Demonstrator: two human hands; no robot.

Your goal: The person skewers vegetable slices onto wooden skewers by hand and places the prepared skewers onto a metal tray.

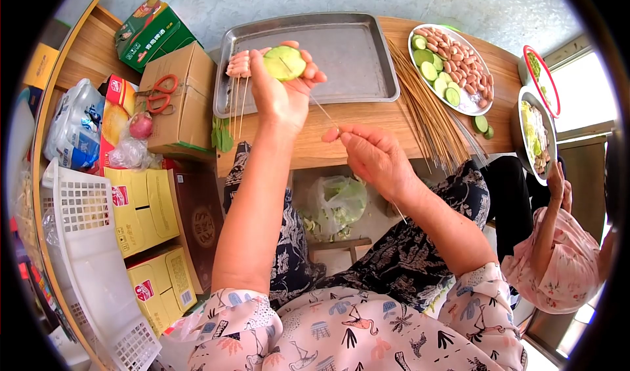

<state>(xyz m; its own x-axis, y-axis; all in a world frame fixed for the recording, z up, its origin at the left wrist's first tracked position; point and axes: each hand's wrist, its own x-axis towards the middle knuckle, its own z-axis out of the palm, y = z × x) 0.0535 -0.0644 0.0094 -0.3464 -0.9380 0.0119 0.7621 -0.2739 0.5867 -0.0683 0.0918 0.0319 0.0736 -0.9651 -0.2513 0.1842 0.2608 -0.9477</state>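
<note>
Over the metal tray (341,49), my left hand (279,95) holds green cucumber slices (284,63) between thumb and fingers. A thin wooden skewer (321,110) runs from near that hand to my right hand (377,154), whose thumb and finger pinch it; its far end shows below the wrist. Skewers with pink sausage pieces (239,64) lie at the tray's left side, beside my left hand. On the right of the table, a white plate (486,66) bears cucumber slices and small sausages. Many bare skewers (426,108) lie between tray and plate.
Cut cucumber pieces (481,123) sit by the plate. At right, another person's hands (559,186) are near a metal bowl (527,154) of vegetables. Left stand a cardboard box (180,99) with red scissors (161,95), yellow boxes (141,210) and a white basket (92,253). A plastic bag (338,204) is below the table.
</note>
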